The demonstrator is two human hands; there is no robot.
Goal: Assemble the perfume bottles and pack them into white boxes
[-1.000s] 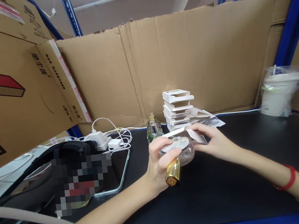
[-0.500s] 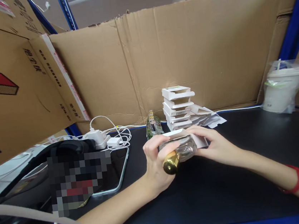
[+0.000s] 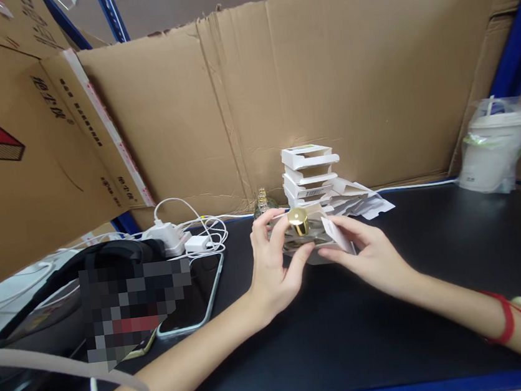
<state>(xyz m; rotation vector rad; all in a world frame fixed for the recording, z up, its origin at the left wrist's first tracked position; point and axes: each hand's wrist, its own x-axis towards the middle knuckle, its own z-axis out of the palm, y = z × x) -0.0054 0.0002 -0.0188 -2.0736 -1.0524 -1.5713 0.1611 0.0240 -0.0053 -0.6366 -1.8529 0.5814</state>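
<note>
Between my hands is a clear glass perfume bottle (image 3: 299, 223) with a shiny gold cap, tilted so the cap points up. It sits at the open side of a small white box (image 3: 336, 233), partly inside as far as I can see. My left hand (image 3: 275, 263) is closed around the bottle's left side, index finger and thumb near the cap. My right hand (image 3: 373, 255) grips the box at its right flap. Fingers and box walls hide much of the glass.
Behind my hands rises a stack of open white boxes (image 3: 309, 174), with flattened white cartons (image 3: 364, 199) beside it. More gold-capped bottles (image 3: 263, 200) stand to its left. A phone (image 3: 197, 297), charger cables (image 3: 215, 232) and a black headset (image 3: 121, 255) lie left; a bagged cup (image 3: 490, 150) stands right.
The bottle has turned from its cap pointing toward me to its cap pointing up, and now sits against the box opening. My left hand has rotated with it.
</note>
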